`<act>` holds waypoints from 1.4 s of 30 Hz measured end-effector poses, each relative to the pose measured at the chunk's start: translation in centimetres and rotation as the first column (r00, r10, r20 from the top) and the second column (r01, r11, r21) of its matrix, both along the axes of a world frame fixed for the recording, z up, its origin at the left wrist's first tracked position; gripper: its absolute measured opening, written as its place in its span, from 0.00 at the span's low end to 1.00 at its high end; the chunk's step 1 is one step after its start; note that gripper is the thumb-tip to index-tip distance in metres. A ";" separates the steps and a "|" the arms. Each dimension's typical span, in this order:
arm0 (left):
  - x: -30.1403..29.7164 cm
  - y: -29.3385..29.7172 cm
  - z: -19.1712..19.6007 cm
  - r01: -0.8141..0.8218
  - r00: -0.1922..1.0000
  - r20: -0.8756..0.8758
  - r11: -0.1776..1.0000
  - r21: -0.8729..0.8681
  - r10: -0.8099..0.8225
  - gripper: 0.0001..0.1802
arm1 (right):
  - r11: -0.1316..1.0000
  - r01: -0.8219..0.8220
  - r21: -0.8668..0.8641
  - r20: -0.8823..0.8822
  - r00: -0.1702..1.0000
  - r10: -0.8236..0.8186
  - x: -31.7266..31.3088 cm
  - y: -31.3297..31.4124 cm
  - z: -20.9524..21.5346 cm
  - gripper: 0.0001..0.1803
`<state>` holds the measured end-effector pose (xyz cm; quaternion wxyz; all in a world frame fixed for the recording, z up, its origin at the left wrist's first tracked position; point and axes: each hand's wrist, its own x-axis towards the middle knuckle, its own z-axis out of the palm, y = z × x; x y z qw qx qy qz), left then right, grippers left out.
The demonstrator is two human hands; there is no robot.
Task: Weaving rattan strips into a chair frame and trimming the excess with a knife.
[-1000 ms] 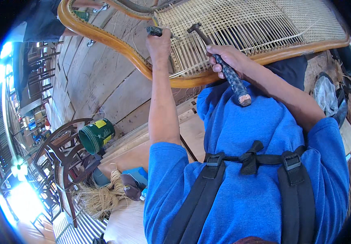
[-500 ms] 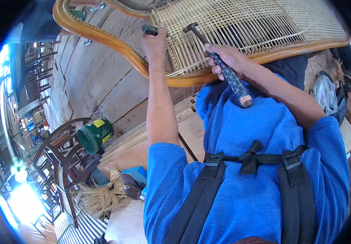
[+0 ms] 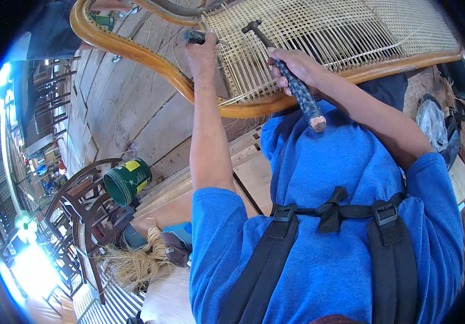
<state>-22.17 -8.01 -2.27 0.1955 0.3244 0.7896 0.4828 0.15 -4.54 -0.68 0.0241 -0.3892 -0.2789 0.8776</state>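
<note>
My right hand (image 3: 297, 67) is closed around the handle of a small hammer (image 3: 302, 96) with a dark mottled wrap. The hammer's metal head points up and left, over the woven cane panel (image 3: 319, 32). My left hand (image 3: 203, 56) is closed on a tool with a similar wrapped handle (image 3: 195, 37), perhaps an awl. Its handle end sticks out to the left, and its working end is too small to make out. This hand is at the panel's left edge, beside the curved wooden frame (image 3: 173, 75). Open strands cross the panel's middle; its right part is tightly woven.
Wooden floorboards (image 3: 130, 97) lie beyond the frame. On the left are a green bucket (image 3: 119, 186), dark wooden chair frames (image 3: 76, 210) and a bundle of cane strands (image 3: 135, 264). A clear plastic bag (image 3: 432, 124) is at the right.
Both hands have shifted slightly up and left with their tools. The hammer's handle end has swung a little left and up, while its head is nearly in the same place.
</note>
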 end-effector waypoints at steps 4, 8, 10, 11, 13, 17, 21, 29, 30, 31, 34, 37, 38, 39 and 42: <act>-0.4 -0.1 -1.1 0.026 0.997 -0.074 0.998 -0.050 -0.029 0.17 | 0.999 0.000 -0.035 -0.021 1.000 -0.001 -0.1 0.0 -0.4 0.17; -0.2 0.1 -1.9 0.046 0.981 -0.183 0.997 -0.067 -0.058 0.17 | 0.995 0.029 -0.090 -0.034 0.999 -0.033 -0.9 -0.8 -0.1 0.18; 0.1 0.4 -1.6 0.088 0.939 -0.331 0.996 -0.014 -0.088 0.15 | 0.997 -0.058 -0.053 -0.057 0.997 0.055 -0.6 -1.0 0.0 0.17; 0.2 0.4 -1.1 0.089 0.939 -0.332 0.996 -0.014 -0.089 0.15 | 0.989 -0.149 -0.011 -0.077 0.986 0.147 -0.5 -0.9 0.1 0.17; 0.2 0.4 0.2 -0.005 0.994 0.105 1.000 0.027 0.002 0.14 | 0.993 -0.118 0.011 -0.003 0.993 0.118 -0.4 -0.4 0.3 0.16; -0.1 1.1 0.7 -0.001 0.995 0.098 0.994 0.106 -0.010 0.10 | 0.994 0.080 0.080 -0.008 0.997 -0.080 -0.7 1.0 -0.3 0.14; -0.1 2.3 -1.1 0.074 0.995 0.052 0.990 0.118 -0.081 0.09 | 0.989 0.084 0.125 0.006 0.996 -0.085 -0.5 1.6 -1.5 0.14; -0.2 2.2 -3.0 0.079 0.995 -0.060 0.993 0.089 -0.074 0.10 | 0.994 0.109 0.032 -0.068 0.992 -0.106 0.1 0.6 -0.9 0.14; -0.1 2.1 -2.9 0.086 0.994 -0.068 0.994 0.062 -0.082 0.11 | 0.993 0.116 0.035 -0.056 0.992 -0.114 0.1 0.4 -0.6 0.14; 0.4 2.3 -2.4 0.100 0.993 -0.074 0.994 0.036 -0.097 0.11 | 0.992 0.120 0.035 -0.056 0.991 -0.118 -0.1 0.4 -0.8 0.14; 2.0 2.4 -0.7 0.094 0.963 -0.248 0.994 -0.047 -0.103 0.17 | 0.986 0.161 -0.050 -0.097 0.981 -0.166 -0.6 0.3 -1.2 0.14; 1.6 2.4 -1.1 0.098 0.974 -0.210 0.995 0.030 -0.090 0.16 | 0.999 -0.047 -0.018 -0.063 0.997 0.046 -0.3 0.3 -0.6 0.14; 1.5 2.1 -0.7 0.097 0.974 -0.210 0.995 0.031 -0.089 0.16 | 0.999 -0.031 -0.036 -0.029 0.999 0.030 0.3 0.1 -0.1 0.14; 1.4 1.6 -0.4 0.064 0.992 -0.111 0.994 0.083 -0.055 0.16 | 0.998 -0.014 -0.054 0.005 1.000 0.015 0.7 0.1 0.0 0.14; 2.1 0.8 0.1 0.034 0.999 -0.007 0.996 0.086 -0.033 0.16 | 0.999 -0.007 -0.041 0.026 1.000 0.008 1.6 0.0 0.1 0.14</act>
